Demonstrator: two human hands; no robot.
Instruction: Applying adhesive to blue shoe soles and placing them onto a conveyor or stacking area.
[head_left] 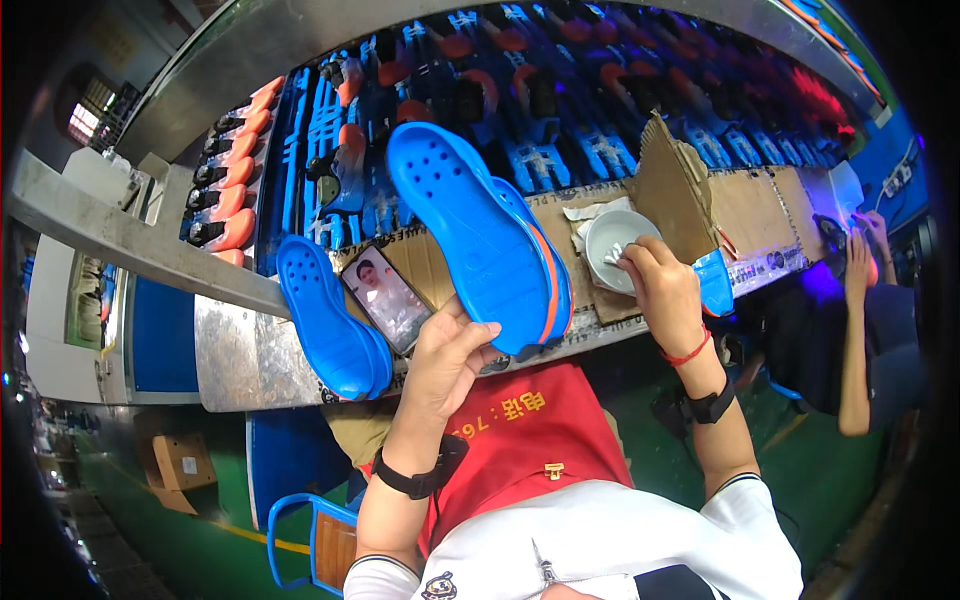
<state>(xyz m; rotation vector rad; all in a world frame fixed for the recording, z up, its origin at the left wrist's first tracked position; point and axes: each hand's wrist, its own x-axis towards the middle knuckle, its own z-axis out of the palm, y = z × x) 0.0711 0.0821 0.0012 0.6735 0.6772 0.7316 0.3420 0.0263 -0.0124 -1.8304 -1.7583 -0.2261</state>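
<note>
My left hand (pixel 447 360) grips the near end of a blue shoe sole (pixel 475 245), thumb on its face. The sole is tilted up above the bench, with holes at its far end and an orange stripe along its right side. My right hand (pixel 668 300) is closed in a pinch on a small white wad (pixel 613 256), whose material I cannot make out. Both are over a whitish bowl (pixel 603 232). Left of the raised sole lies another blue sole (pixel 322 310), and a phone (pixel 388 300) rests between them.
A cardboard flap (pixel 672 180) stands right behind the bowl, and a blue piece (pixel 714 284) lies right of my right hand. Along the back is a rack (pixel 540 160) of blue and orange parts. A metal rail (pixel 140 235) crosses at left. Another person's hand (pixel 858 258) works at far right.
</note>
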